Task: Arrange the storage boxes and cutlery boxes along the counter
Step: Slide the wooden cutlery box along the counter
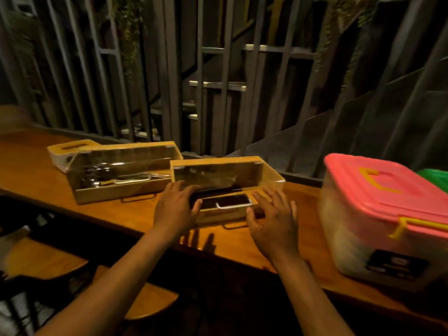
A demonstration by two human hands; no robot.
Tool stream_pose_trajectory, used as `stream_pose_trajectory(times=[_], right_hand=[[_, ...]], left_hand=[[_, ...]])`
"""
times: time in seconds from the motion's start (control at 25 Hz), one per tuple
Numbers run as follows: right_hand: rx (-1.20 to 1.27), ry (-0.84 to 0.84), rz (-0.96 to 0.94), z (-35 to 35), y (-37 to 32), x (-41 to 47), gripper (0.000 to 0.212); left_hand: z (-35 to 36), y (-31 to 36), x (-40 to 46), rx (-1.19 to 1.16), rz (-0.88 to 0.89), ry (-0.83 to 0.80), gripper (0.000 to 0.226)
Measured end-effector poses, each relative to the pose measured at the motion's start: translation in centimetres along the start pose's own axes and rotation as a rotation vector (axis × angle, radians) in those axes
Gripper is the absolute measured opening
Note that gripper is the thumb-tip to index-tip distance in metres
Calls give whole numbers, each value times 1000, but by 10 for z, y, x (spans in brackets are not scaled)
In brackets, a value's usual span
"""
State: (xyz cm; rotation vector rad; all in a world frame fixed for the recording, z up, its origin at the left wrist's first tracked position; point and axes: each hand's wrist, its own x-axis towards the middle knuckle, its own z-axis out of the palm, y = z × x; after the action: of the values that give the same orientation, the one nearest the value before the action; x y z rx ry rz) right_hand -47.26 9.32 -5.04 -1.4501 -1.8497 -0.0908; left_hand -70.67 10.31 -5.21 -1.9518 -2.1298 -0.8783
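Two wooden cutlery boxes with clear lids stand on the wooden counter (135, 219). The left cutlery box (116, 170) holds dark cutlery and lies at an angle. The right cutlery box (225, 180) is in the middle, with a metal handle at its front. My left hand (177, 207) rests with spread fingers against that box's front left corner. My right hand (274, 219) hovers with fingers apart at its front right corner, holding nothing. A clear storage box with a pink lid (385, 214) and yellow latches stands at the right.
A green lid (436, 179) peeks out behind the pink-lidded box. Dark metal bars (169, 81) rise right behind the counter. Wooden stool seats (43, 260) sit below the counter's near edge on the left.
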Motion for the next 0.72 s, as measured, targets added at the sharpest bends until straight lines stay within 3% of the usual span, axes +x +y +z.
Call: stream_pose_trajectory(times=[0.16, 0.28, 0.56, 0.72], right_hand=[[30, -216, -12, 51, -38, 10, 49], [32, -300, -36, 78, -59, 21, 53], [96, -294, 19, 109, -71, 42, 46], [149, -254, 50, 111, -75, 37, 61]], left_hand=[[16, -41, 29, -28, -67, -141, 51], [23, -58, 43, -165, -124, -149, 48], [8, -38, 17, -172, -101, -128, 41], [-1, -41, 1, -389, 24, -62, 38]])
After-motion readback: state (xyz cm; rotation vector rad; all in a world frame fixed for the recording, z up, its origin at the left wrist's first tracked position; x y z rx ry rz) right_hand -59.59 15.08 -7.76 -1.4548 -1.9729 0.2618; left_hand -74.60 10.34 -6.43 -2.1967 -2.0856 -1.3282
